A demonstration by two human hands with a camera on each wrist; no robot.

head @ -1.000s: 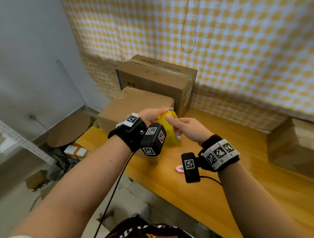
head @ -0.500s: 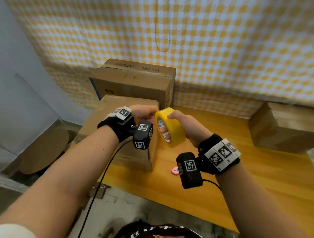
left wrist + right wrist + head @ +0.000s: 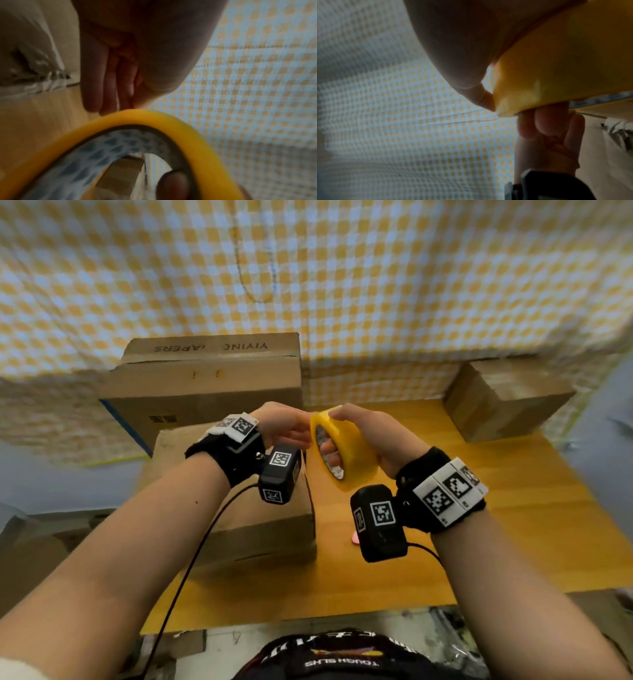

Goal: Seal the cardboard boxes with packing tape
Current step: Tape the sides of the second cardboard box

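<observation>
My right hand [image 3: 346, 440] holds a yellow tape roll [image 3: 356, 460] upright above the wooden table [image 3: 462, 542], fingers through the core and thumb on the outer face. My left hand [image 3: 301, 426] meets the roll's upper left rim, and its bunched fingertips [image 3: 111, 106] pinch at the outer layer of the roll [image 3: 154, 120]. No lifted tape end is visible. In the right wrist view the right thumb [image 3: 479, 97] lies on the roll [image 3: 556, 67], with the left hand [image 3: 544, 128] at its edge. A small cardboard box [image 3: 239, 529] sits below my left wrist.
A larger printed box [image 3: 205, 392] stands behind the small one against the yellow checked cloth [image 3: 376, 285]. Another box [image 3: 507, 402] sits at the table's far right. A small pink object [image 3: 355, 537] lies on the table beside the small box.
My view has swung right, bringing the right-hand box into sight. Both hands stay together on the roll, which now stands more upright, with my right fingers through its core.
</observation>
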